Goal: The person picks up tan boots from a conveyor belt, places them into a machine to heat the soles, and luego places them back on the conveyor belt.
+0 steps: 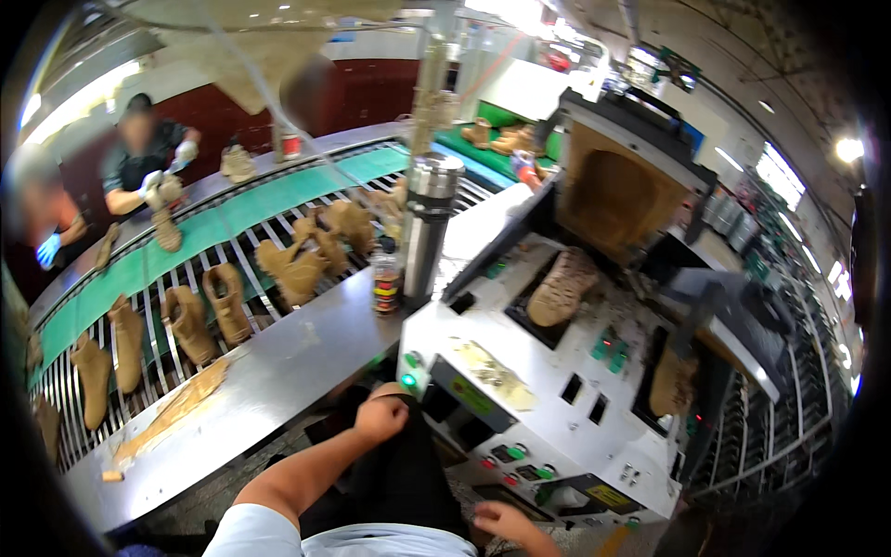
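My left hand [382,416] is curled closed over my dark trousers, just below a lit green button [408,381] on the white machine [557,399]; nothing shows in it. Low by the machine's front panel, my right hand [506,522] has its fingers loosely apart and is empty. A tan shoe sole [564,286] lies in the machine's left recess, under a raised lid [614,190] with a brown lining. In the right recess sits another tan sole [673,379], beside a tilted black lid [733,316].
A roller conveyor [260,269] at left carries tan boots [225,302] and a green belt [223,209]. A steel flask [432,218] and a small bottle [384,278] stand on the metal ledge [278,371]. Across the conveyor, a gloved person [139,158] handles a boot.
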Demonstrator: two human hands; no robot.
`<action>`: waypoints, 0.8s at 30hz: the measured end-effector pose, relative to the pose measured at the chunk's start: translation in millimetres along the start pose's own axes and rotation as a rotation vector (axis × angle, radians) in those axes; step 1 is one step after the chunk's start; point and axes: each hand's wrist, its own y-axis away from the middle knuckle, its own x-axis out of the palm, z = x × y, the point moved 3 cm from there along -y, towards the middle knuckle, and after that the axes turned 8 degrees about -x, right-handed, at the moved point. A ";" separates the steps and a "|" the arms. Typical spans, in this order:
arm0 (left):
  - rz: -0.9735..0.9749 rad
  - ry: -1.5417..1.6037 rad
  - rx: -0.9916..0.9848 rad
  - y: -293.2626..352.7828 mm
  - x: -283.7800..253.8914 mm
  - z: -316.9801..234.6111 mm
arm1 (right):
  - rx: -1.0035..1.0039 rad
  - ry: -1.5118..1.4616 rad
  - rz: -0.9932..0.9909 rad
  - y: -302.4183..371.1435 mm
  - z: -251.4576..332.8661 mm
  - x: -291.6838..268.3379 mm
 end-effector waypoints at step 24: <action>-0.347 -0.021 -0.448 56.9 -162.4 150.4 | 0.188 0.499 -0.643 -328.6 314.4 -273.8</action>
